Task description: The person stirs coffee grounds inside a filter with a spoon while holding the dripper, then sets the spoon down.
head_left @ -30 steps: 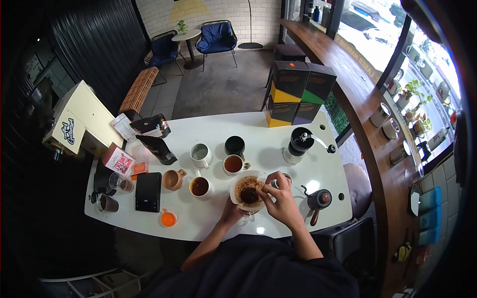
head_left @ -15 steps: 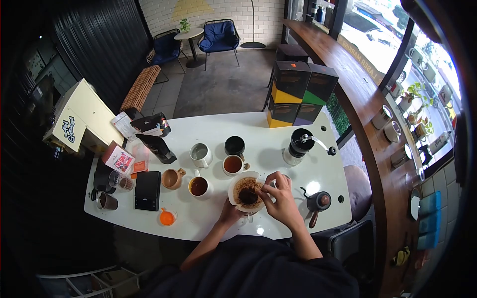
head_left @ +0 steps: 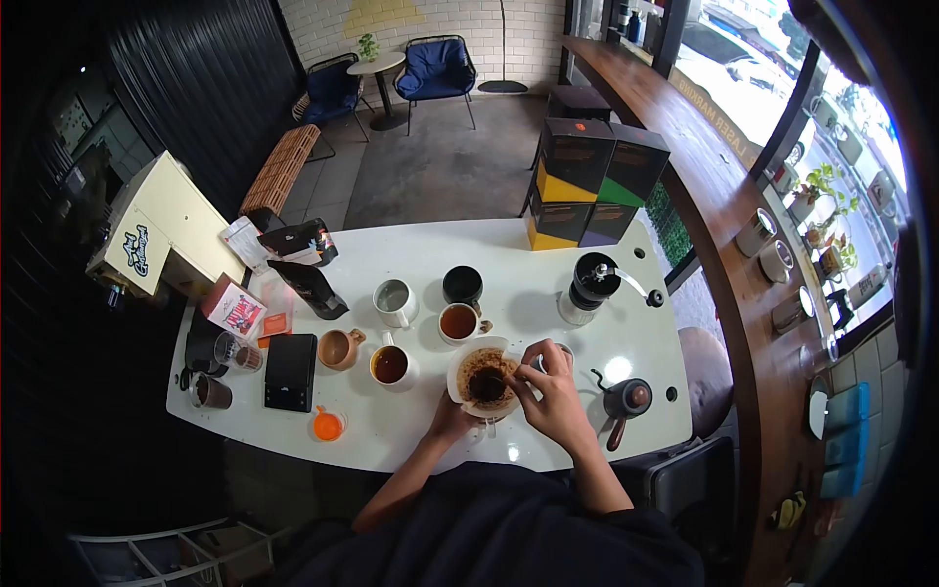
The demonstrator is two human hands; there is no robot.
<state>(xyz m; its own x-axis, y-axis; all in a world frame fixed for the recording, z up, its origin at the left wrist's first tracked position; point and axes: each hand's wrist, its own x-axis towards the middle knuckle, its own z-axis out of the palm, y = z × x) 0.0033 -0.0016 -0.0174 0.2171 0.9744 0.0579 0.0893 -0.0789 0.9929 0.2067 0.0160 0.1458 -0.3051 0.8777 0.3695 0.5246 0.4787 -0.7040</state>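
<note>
A coffee dripper (head_left: 466, 401) with a paper filter and dark wet grounds stands near the front of the white table. My left hand (head_left: 452, 419) is wrapped round its lower left side, partly hidden under it. My right hand (head_left: 551, 391) is at the dripper's right rim, its fingers pinched together over the filter's edge; what they hold is too small to make out. Just behind my right hand a cup (head_left: 559, 354) shows in part. To the left of the dripper is a white mug (head_left: 393, 368) of dark liquid, and behind it a cup of reddish tea-coloured liquid (head_left: 457, 322).
On the right are a hand grinder (head_left: 591, 284) and a kettle (head_left: 627, 398). Stacked boxes (head_left: 587, 181) stand at the back. Leftward lie a brown cup (head_left: 338, 348), a black scale (head_left: 290, 373), an orange scoop (head_left: 328, 425) and black pouches (head_left: 308, 290).
The view has shifted very slightly. Both hands stay at the dripper in almost the same pose, with the right fingers still at the filter's edge.
</note>
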